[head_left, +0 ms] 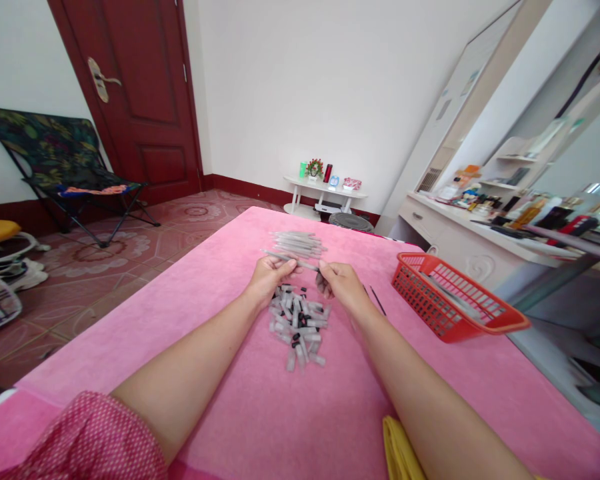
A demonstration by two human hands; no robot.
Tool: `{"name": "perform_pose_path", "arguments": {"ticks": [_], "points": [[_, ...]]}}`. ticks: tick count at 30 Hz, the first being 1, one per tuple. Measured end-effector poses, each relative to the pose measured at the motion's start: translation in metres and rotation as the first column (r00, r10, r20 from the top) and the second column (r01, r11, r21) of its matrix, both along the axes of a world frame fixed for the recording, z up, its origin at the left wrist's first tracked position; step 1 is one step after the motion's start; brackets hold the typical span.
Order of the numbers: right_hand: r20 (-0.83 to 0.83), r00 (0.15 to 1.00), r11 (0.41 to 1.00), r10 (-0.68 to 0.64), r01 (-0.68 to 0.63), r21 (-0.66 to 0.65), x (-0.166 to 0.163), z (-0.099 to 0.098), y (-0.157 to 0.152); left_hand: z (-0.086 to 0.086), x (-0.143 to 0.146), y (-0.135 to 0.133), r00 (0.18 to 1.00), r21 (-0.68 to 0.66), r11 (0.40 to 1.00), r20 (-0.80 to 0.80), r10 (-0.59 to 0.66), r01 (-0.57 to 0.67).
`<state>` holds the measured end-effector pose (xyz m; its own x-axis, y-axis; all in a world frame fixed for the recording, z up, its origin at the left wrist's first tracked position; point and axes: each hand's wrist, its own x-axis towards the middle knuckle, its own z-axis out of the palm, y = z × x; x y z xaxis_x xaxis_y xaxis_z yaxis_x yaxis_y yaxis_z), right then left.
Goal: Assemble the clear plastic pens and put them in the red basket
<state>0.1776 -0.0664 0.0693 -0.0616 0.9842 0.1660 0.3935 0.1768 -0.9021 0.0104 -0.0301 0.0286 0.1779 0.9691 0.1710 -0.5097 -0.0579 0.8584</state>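
Observation:
Between both hands is a thin grey pen (307, 265), lying nearly level above the pink cloth. My left hand (271, 275) is closed round its left part, and the tip sticks out past the fingers. My right hand (337, 280) pinches the right end; whether something dark is also in those fingers is hard to tell. Just beyond the hands lies a row of similar grey pens (300, 243). Nearer to me, below the hands, is a loose heap of frosted clear caps (300, 327) mixed with small black pieces.
A red plastic basket (420, 303) with grey slim things inside stands at the right. Two thin black sticks (379, 300) lie beside my right wrist. Yellow cloth (403, 450) sits at the near edge of the pink-covered table (220, 427). A cluttered dresser (460, 230) is farther right.

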Motion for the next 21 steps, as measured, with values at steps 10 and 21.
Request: {"name": "perform_pose_path", "arguments": {"ticks": [10,21], "points": [[0.019,0.999,0.998,-0.035,0.034,0.051,0.0013,-0.0023,0.0018,-0.0016,-0.0004,0.001,1.0,0.032,0.999,-0.016,-0.006,0.006],[0.018,1.0,1.0,0.001,0.0,-0.026,-0.004,0.0011,-0.002,-0.0025,-0.0001,0.001,0.999,0.041,0.999,-0.049,-0.021,0.023]]}}
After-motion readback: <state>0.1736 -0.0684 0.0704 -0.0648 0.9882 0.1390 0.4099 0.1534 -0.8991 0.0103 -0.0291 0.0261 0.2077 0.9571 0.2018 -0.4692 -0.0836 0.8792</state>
